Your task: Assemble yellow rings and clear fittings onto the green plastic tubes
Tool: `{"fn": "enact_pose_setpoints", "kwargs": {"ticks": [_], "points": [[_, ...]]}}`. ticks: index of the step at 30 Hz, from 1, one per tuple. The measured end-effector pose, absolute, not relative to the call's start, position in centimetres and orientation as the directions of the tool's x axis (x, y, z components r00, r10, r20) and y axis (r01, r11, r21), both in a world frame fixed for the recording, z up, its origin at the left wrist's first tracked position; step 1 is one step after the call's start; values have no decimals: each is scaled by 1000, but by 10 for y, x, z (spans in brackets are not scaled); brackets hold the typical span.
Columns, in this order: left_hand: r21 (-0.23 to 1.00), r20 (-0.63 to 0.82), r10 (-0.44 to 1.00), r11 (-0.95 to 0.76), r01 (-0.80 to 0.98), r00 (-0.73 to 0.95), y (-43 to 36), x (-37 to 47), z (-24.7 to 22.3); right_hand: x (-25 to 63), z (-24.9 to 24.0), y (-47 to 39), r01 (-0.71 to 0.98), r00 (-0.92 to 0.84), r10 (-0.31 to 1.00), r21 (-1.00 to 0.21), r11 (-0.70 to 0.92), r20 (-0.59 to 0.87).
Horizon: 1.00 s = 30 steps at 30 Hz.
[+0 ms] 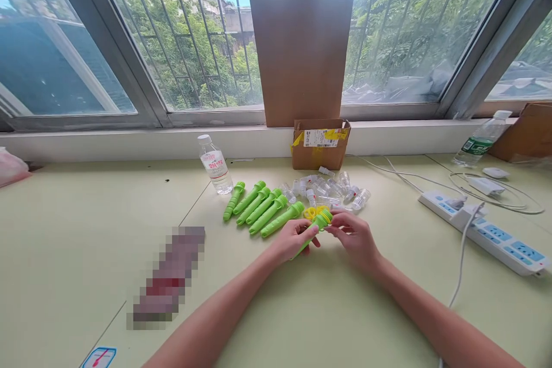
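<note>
A green plastic tube (309,238) lies tilted in my left hand (296,238), whose fingers are wrapped round it. At its ridged upper end shows a yellow ring. My right hand (353,238) is at that end, thumb and fingers pinched close together; whatever is between them is too small to make out. Several more green tubes (268,214) lie side by side just left of my hands. Yellow rings (311,212) rest on the table behind the held tube. Clear small bottles with white caps (330,188) are heaped beyond my hands.
A water bottle (215,165) stands behind the tubes, and a small cardboard box (319,152) by the sill. On the right are a power strip (487,233), cables and another bottle (482,141). A blurred dark object (170,276) lies at left on the table (64,253).
</note>
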<state>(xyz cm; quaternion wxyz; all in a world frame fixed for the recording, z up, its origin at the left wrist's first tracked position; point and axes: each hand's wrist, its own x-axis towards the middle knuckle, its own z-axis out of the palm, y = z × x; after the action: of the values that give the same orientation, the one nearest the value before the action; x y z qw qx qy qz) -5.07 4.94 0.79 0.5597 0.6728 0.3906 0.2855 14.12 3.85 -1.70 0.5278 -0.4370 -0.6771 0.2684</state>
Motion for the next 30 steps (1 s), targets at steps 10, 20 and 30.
{"fn": "enact_pose_setpoints", "kwargs": {"ticks": [10, 20, 30], "points": [[961, -46, 866, -98, 258, 499, 49, -48, 4, 141, -20, 40, 317, -47, 882, -831, 458, 468], [984, -57, 908, -19, 177, 415, 45, -46, 6, 138, -18, 36, 335, -58, 883, -824, 457, 466], [983, -1, 902, -79, 168, 431, 47, -47, 3, 137, -14, 35, 330, -76, 880, -822, 465, 468]]}}
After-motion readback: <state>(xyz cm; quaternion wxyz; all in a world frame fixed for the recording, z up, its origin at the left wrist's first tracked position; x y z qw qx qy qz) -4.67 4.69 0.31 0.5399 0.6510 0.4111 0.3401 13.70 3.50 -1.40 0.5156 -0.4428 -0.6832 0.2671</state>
